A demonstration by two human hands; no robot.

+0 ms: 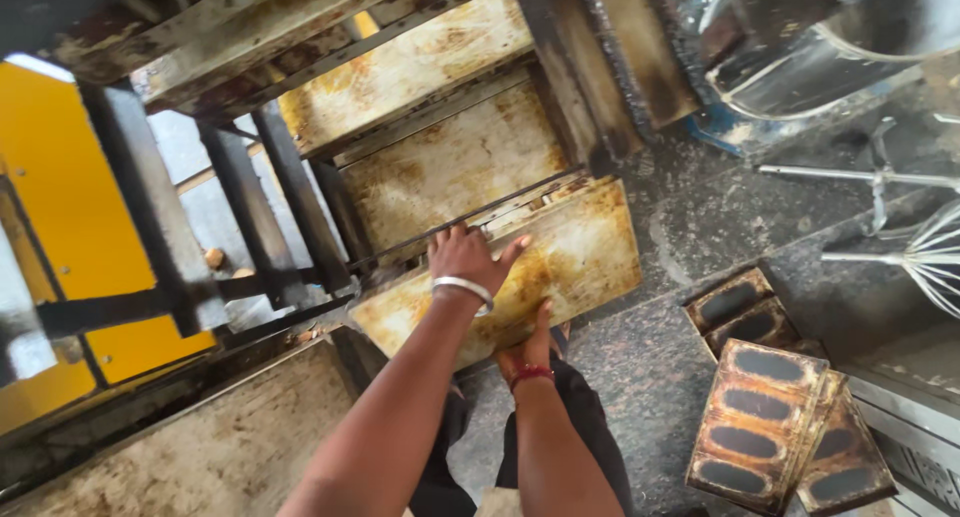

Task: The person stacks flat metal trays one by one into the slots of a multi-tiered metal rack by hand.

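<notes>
Stacked loaf moulds [790,432] lie on the dark floor [700,237]; wire whisk [935,257] beside — yellow panel [60,197] opposite.
</notes>
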